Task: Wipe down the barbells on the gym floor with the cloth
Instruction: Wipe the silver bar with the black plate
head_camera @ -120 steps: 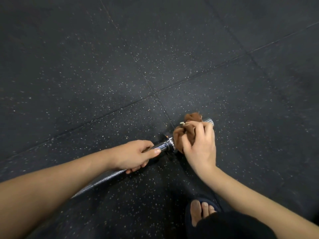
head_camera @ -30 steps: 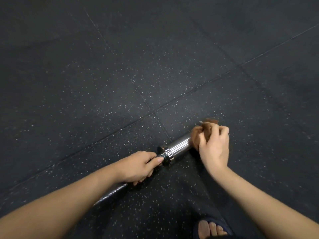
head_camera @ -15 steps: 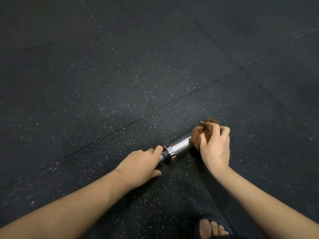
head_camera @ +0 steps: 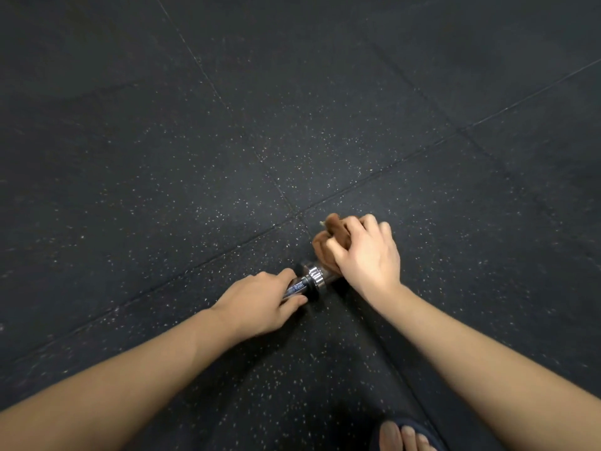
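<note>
While the right hand [head_camera: 367, 258] grips cloth [head_camera: 325, 247] hiding the barbell [head_camera: 313, 277] end, the left hand [head_camera: 257, 304] grips its shaft.

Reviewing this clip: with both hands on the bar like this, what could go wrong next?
1. The left hand grips the barbell right beside its collar. If the right hand slides the cloth that way, those fingers could get pinched.
2. The round bar lies on the floor and might roll toward the open-toed foot.
</note>
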`<state>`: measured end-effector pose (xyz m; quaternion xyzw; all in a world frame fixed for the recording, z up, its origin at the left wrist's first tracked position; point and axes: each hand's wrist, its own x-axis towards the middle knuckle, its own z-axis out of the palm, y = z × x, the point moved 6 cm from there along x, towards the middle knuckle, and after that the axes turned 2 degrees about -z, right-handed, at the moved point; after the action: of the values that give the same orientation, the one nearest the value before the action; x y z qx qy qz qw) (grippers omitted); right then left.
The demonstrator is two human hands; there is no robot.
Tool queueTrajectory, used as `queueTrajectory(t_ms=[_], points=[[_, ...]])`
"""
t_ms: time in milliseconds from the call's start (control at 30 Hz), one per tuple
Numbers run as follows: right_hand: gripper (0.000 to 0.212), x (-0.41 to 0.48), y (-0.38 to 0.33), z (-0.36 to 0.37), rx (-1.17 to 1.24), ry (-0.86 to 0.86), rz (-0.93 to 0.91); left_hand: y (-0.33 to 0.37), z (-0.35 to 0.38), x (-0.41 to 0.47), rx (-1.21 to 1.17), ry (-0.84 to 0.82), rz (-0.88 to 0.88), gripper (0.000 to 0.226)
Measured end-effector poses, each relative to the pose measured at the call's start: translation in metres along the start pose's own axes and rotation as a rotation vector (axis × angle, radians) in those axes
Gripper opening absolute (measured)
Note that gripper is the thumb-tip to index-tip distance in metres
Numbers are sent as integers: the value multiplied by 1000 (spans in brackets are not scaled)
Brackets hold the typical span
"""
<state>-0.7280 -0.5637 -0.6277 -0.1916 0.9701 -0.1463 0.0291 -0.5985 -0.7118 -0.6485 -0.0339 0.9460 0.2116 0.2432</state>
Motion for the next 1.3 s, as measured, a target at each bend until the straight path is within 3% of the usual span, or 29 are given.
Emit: queueTrajectory(t_ms=[100,233,367,400,533,600,833,1000,1067,1167,1300], points=[[39,22,-10,-3,46,-26,28,-3,-4,-2,20,14,-17,37],[34,-2,12,-9,260,167,78,-1,-2,-4,-1,11,-13,29],[35,-27,67,-4,310,264,309,0,-1,-4,-30,-11,-5,21],[35,-28,64,-2,331,266,306,0,0,-3,-43,-20,-4,21],[33,-45,-9,11,375,213,12,-5,0,1,-90,-47,-33,27],[33,-44,-9,13,347,195,-11,-7,-1,2,-115,-56,-52,32],[31,-2,19,4,287,141,155,-16,-7,1,-163,-55,-90,38],[21,-31,10,-1,595,154,306,-21,-7,-4,-131,-69,-131,52],[24,-43,-6,-11,648,175,210,-27,-6,-13,-74,-82,-121,59],[51,-51,-37,-34,576,232,-132,-42,-8,-37,-82,-102,-88,61],[66,-68,-76,-7,133,81,-623,-70,-15,-71,-156,-86,-126,49]])
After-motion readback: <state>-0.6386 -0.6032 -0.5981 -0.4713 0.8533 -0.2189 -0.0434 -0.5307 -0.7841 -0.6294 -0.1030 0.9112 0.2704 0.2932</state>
